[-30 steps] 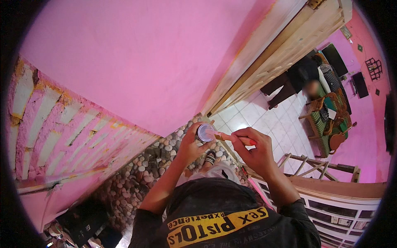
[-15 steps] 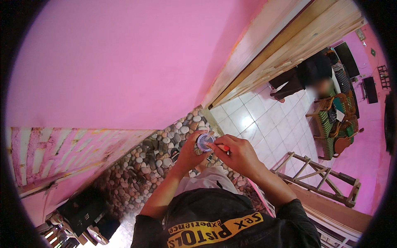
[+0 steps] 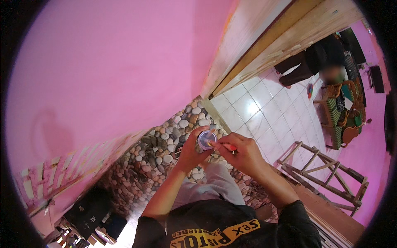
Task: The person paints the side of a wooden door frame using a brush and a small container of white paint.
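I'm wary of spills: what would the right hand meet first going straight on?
The right hand would likely meet the cup in the left hand; exact depth is unclear.

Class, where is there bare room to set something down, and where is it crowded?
White tiles lie bare between the wooden door frame and the ladder-like wooden frame. Crowded: around the cup, where the left hand grips it and the right hand holds a brush; also around the striped seat and guitar.

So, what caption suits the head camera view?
Left hand holds a small round cup, right hand a red-ended brush angled over it, above a pebble-patterned floor.
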Tool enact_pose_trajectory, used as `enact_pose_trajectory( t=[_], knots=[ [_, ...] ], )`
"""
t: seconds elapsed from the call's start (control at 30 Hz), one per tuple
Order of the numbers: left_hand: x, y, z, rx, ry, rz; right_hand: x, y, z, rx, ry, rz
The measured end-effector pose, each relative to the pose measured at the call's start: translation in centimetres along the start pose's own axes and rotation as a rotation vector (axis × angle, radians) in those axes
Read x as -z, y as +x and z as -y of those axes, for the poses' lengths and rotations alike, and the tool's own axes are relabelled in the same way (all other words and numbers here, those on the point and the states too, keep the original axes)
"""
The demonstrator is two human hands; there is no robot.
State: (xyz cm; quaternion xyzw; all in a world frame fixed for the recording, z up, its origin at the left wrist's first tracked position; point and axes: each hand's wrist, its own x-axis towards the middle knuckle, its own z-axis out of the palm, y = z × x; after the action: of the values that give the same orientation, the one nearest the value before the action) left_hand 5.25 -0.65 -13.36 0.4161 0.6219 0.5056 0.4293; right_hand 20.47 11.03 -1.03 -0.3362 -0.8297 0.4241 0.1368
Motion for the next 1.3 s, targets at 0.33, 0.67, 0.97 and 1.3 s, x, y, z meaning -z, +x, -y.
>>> enact_pose_trajectory(
  t=[0.33,0.67,0.97,1.3],
  knots=[
    [0.9,5.3,5.7,0.002,0.046,0.076,-3.0,2.3,-4.9,-0.123,0.045,-0.187],
    [1.8,11.1,12.2,-0.096,0.110,0.083,-6.6,5.4,-11.4,-0.447,0.521,-0.270],
    [-1.2,14.0,22.4,-0.242,0.172,-0.011,-12.5,6.0,-24.4,-0.467,0.863,-0.349],
    [-4.8,19.1,28.5,-0.355,0.171,-0.019,-14.7,7.0,-35.2,-0.174,1.020,-0.400]
  ],
)
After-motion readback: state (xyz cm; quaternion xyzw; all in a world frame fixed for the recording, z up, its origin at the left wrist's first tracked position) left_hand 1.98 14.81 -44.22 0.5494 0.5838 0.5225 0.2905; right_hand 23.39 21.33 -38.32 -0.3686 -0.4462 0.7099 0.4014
